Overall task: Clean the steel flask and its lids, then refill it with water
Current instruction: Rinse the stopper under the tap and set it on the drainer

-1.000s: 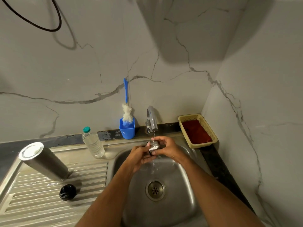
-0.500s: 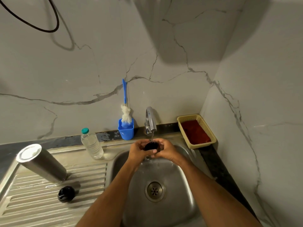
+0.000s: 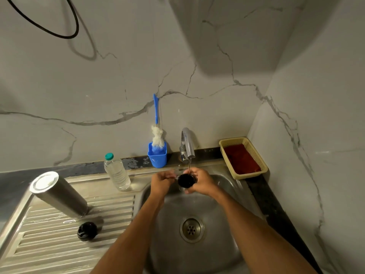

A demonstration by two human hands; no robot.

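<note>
Water runs in a thin stream from the curved chrome tap (image 3: 187,142) at the far edge of the steel sink basin (image 3: 215,212), and I see it land on the round black flask lid (image 3: 185,180) held right under the spout. My right hand (image 3: 201,181) has its grip curled around the right side of that lid, thumb toward the near edge. My left hand (image 3: 162,181) meets the lid from the left, its fingers bent in and pinching at the lid's left rim, where a small shiny edge shows. Both forearms reach in from the near side over the basin, above the round drain strainer (image 3: 191,229).

On the ribbed steel draining board (image 3: 59,246) to the left, the tall cylindrical steel flask (image 3: 59,194) stands tilted in my wide view, with a pale disc showing at its top end. Near it, closer to me, a second small black round lid (image 3: 87,230) lies on the ribs, apart from the flask.

Farther back on the board's far edge stands a clear plastic bottle with a teal cap (image 3: 117,172). Just left of the tap, a blue plastic cup (image 3: 157,158) holds a blue-handled bottle brush with white bristles (image 3: 157,133), leaning against the marbled wall. On the dark desk strip to the right of the sink sits a beige woven plastic basket (image 3: 262,167) with a red cloth (image 3: 241,159) inside. A black cable (image 3: 42,27) loops across the wall at far left.
</note>
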